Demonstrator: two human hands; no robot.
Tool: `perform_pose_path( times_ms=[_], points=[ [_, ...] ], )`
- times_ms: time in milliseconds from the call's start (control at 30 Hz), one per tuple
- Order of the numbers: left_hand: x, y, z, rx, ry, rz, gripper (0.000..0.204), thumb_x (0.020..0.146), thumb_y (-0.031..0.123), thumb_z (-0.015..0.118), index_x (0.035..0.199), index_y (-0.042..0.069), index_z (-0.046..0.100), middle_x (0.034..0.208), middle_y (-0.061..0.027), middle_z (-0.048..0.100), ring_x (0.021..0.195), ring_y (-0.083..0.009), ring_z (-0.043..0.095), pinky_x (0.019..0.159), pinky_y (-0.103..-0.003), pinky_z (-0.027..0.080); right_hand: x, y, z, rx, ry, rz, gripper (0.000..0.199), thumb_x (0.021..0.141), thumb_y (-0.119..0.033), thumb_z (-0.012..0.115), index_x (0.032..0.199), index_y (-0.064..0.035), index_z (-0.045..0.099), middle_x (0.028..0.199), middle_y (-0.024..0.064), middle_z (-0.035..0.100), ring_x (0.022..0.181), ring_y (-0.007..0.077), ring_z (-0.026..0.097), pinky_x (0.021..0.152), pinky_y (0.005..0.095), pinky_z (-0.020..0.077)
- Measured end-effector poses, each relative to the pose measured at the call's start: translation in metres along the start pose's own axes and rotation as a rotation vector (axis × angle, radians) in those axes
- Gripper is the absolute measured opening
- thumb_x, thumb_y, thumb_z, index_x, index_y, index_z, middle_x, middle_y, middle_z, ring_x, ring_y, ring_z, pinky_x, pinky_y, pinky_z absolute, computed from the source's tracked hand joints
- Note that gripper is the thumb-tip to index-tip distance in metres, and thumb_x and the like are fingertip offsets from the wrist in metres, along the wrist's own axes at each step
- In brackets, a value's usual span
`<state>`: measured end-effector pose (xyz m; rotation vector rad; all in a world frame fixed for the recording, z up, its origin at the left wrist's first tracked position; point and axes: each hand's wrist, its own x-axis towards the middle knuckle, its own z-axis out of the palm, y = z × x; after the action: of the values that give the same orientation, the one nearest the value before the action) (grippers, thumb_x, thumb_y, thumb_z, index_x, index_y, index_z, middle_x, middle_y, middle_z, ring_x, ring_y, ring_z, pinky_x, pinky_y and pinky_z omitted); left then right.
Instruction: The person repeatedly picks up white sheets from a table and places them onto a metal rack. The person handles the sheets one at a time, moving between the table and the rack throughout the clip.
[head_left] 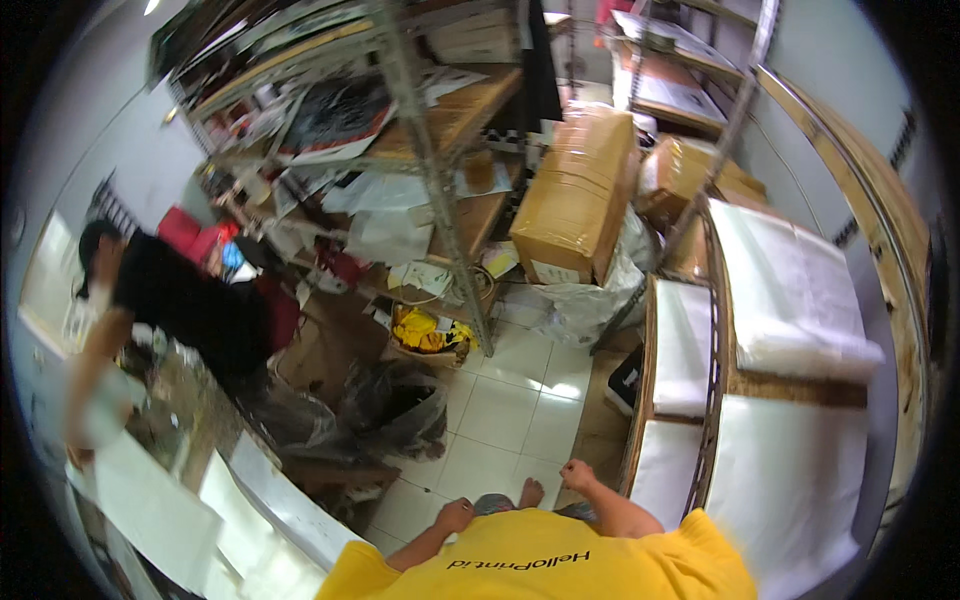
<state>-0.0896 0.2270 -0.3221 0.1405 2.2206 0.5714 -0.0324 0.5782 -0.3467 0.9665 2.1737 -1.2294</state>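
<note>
Glossy white tiled floor [505, 405]; taped brown cardboard box [578, 195] at twelve o'clock; matt grey metal shelf post [430, 160]; rough wooden rack [722, 300] with white sheets [790, 290] at three o'clock.

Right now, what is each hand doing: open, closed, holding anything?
Left hand: closed in a loose fist, holding nothing visible.
Right hand: closed in a fist, empty as far as visible.

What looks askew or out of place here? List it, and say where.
The big taped cardboard box leans tilted against the metal shelving instead of lying flat. Loose papers spill untidily over the middle shelves. Crumpled plastic bags lie on the tiled floor. Both hands, left hand and right hand, are closed and empty.
</note>
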Motion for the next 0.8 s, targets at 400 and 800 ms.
perform_pose_path(
  times_ms=[400, 800],
  points=[
    [0.009, -0.015, 0.025, -0.049, 0.008, 0.000, 0.041, 0.089, 0.032, 0.051, 0.117, 0.006, 0.064, 0.117, -0.0190, 0.066, 0.109, -0.0370, 0.063, 0.093, -0.048, 0.051, 0.022, 0.039, -0.014, -0.050, -0.162, -0.049, 0.027, 0.093, -0.021, 0.060, 0.109, 0.0004, 0.066, 0.087, 0.0137, 0.071, 0.069, 0.0191, 0.069, 0.057, 0.0344, 0.0532],
    [-0.055, -0.071, 0.022, -0.228, 0.133, -0.157, 0.041, 0.091, 0.039, 0.049, 0.116, 0.012, 0.067, 0.113, -0.0179, 0.068, 0.106, -0.0372, 0.064, 0.090, -0.048, 0.051, -0.042, -0.044, 0.005, -0.430, -0.232, -0.263, 0.022, 0.091, -0.016, 0.058, 0.097, 0.0047, 0.065, 0.074, 0.0149, 0.064, 0.068, 0.0235, 0.065, 0.064, 0.0410, 0.0530]
  ],
)
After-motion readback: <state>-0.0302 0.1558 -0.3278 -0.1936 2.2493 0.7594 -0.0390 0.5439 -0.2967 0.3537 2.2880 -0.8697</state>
